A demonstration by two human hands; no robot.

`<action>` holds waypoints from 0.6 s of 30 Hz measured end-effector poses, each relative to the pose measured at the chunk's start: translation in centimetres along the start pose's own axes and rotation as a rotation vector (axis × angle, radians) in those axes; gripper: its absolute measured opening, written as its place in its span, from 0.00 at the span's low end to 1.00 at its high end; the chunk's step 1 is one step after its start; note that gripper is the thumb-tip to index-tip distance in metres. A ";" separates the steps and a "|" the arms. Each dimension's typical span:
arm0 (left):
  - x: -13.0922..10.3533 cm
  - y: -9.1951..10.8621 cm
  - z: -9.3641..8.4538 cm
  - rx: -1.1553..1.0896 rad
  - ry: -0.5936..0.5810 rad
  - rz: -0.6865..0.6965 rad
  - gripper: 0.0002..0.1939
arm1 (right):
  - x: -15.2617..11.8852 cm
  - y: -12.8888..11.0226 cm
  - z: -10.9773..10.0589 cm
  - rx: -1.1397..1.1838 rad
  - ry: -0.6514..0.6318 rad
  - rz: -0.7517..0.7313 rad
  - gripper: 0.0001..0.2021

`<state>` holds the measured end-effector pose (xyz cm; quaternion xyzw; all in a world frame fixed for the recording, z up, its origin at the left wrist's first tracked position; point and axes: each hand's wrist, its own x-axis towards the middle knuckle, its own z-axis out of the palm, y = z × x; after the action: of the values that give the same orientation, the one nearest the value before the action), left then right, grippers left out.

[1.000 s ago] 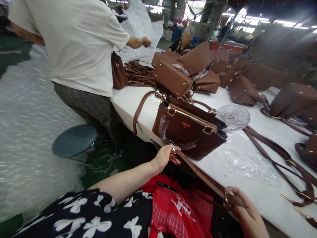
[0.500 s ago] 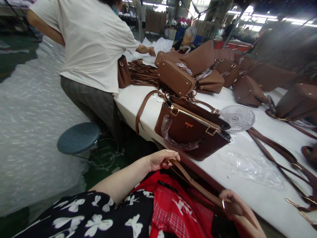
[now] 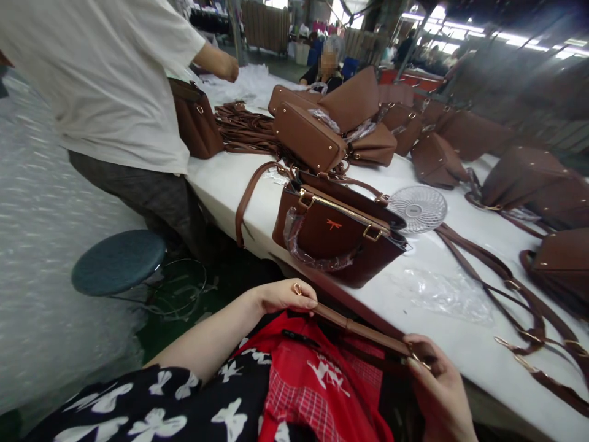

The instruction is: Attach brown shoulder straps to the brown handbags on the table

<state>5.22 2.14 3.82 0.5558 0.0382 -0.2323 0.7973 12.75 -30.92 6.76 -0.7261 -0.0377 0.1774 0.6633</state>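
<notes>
Both hands pinch 1 brown strap (image 3: 363,328) taut over the lap, left hand (image 3: 283,296) and right hand (image 3: 432,374) at opposite ends, below the worktop (image 3: 460,344) edge near the handbag (image 3: 338,236).

Person in white T-shirt (image 3: 101,73), far left: head and legs cut off by frame. Right hand (image 3: 439,393) cut at bottom edge. Thin brown leather strap (image 3: 363,329): right end hidden under fingers. Far seated person (image 3: 327,64): face blurred.
</notes>
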 end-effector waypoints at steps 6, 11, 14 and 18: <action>0.4 -1.0 0.3 -0.239 0.040 0.062 0.26 | -0.1 0.6 -1.2 0.111 0.063 0.050 0.22; 0.5 -0.8 0.4 -0.430 0.233 0.088 0.25 | -1.2 -0.7 -0.9 0.055 0.048 0.111 0.27; 0.5 -0.5 0.4 -0.468 0.385 0.124 0.24 | -1.5 -1.2 -0.5 0.067 0.049 0.139 0.23; -0.1 0.3 0.2 -0.447 0.430 0.204 0.25 | -1.0 -0.3 -1.4 0.044 0.030 0.103 0.21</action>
<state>5.19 2.02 4.17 0.4042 0.1999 -0.0144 0.8924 12.28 -32.48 7.36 -0.7148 0.0134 0.2011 0.6697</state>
